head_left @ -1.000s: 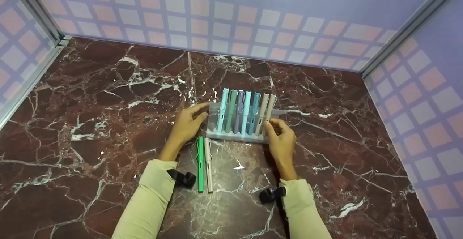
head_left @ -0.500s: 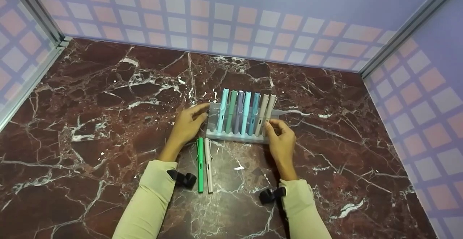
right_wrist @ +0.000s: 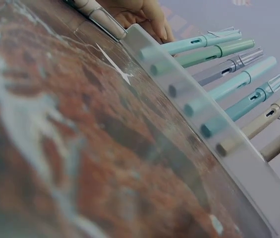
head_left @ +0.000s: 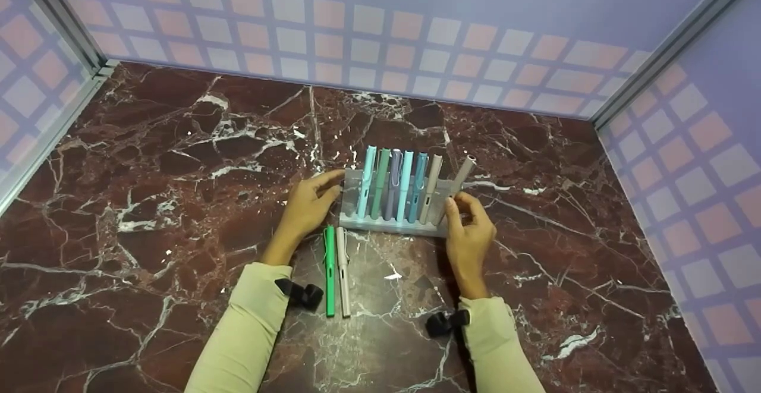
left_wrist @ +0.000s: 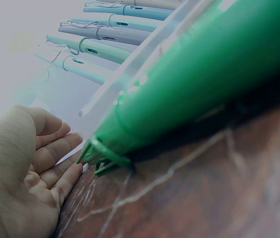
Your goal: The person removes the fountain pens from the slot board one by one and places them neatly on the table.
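Note:
A clear plastic pen stand [head_left: 392,225] holds a row of upright capped pens in light blue, green, grey-violet, teal and tan. At its right end my right hand [head_left: 471,229] pinches a tan pen [head_left: 464,175] between thumb and fingers. That pen leans right, apart from the upright tan pen [head_left: 430,188] beside it; in the right wrist view its lower end is close over the stand's base [right_wrist: 244,173]. My left hand [head_left: 306,206] is by the stand's left edge, fingertips right at it, fingers loosely bent in the left wrist view.
A green pen [head_left: 330,280] and a beige pen [head_left: 343,280] lie side by side on the marbled table [head_left: 178,214], in front of the stand near my left wrist. Checked panels [head_left: 357,30] enclose the table at the back and both sides.
My right hand has moved slightly right, tilting the end tan pen away from its neighbour. The left hand, the stand and the two lying pens have not moved.

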Demonstrator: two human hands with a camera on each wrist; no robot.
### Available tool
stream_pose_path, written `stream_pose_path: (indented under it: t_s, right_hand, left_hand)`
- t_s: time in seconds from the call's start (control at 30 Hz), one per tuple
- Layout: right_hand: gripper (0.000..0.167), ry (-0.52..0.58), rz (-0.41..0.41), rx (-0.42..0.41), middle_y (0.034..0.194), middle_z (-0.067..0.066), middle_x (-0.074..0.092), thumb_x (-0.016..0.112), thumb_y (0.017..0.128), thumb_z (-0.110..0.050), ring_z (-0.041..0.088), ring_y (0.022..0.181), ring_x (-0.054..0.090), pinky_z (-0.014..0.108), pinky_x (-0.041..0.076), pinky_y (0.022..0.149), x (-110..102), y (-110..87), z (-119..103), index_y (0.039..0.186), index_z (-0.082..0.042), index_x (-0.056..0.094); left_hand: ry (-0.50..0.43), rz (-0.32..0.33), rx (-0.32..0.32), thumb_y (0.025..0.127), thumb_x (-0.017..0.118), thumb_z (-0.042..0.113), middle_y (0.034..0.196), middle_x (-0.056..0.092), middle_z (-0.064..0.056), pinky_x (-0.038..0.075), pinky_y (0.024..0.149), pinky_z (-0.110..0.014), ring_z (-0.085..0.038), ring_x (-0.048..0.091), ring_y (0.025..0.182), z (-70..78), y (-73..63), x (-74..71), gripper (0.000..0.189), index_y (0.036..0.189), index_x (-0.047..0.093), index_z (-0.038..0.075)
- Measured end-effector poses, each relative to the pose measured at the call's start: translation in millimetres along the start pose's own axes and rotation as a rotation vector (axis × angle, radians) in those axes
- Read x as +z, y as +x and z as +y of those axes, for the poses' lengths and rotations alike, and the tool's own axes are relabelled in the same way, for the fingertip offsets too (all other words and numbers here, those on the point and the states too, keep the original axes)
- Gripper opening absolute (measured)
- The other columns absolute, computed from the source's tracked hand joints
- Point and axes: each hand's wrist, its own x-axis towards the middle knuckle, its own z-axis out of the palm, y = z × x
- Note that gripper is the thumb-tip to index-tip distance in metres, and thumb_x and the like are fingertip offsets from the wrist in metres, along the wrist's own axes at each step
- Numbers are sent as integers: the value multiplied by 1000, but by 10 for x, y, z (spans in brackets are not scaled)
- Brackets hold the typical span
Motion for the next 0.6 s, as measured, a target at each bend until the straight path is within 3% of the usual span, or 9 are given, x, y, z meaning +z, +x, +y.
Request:
stream_pose_path:
  t_s: [0.13,0.2,0.3,0.43,0.6]
  right_hand:
    - [8,-2,63,-111,77,22,67,70,86,9,10,72,56,29,49,67,-7,-88,-205,92,13,68]
    - [7,-16,73,-146,75,21,67,72,84,10,8,70,55,32,49,66,10,-140,-145,91,12,69]
    - [8,-18,40,-149,73,18,68,73,83,9,11,65,56,27,50,60,33,-231,-46,90,9,70]
    - [8,32,-80,-54,75,14,70,73,85,4,10,60,57,20,51,53,29,-390,-57,93,5,71]
    - [8,115,-260,87,74,11,70,73,88,-4,8,53,55,22,48,43,17,-619,-185,94,1,71]
  left_hand:
    - [3,3,-2,98,60,10,134,64,-14,47,107,-44,-29,62,121,6,-1,-3,36,133,64,6]
    - [7,3,-4,97,60,11,134,64,-14,46,106,-44,-29,63,119,8,-4,-4,36,133,64,7]
    - [11,-1,-10,97,60,11,136,63,-14,46,107,-45,-29,62,119,8,-6,-4,37,134,64,8]
    - [7,-6,-9,97,60,10,137,62,-15,45,108,-45,-30,61,122,16,-6,-7,37,135,63,7]
    - [7,-1,-4,97,60,10,136,63,-15,48,105,-45,-30,64,114,10,-8,3,37,134,64,6]
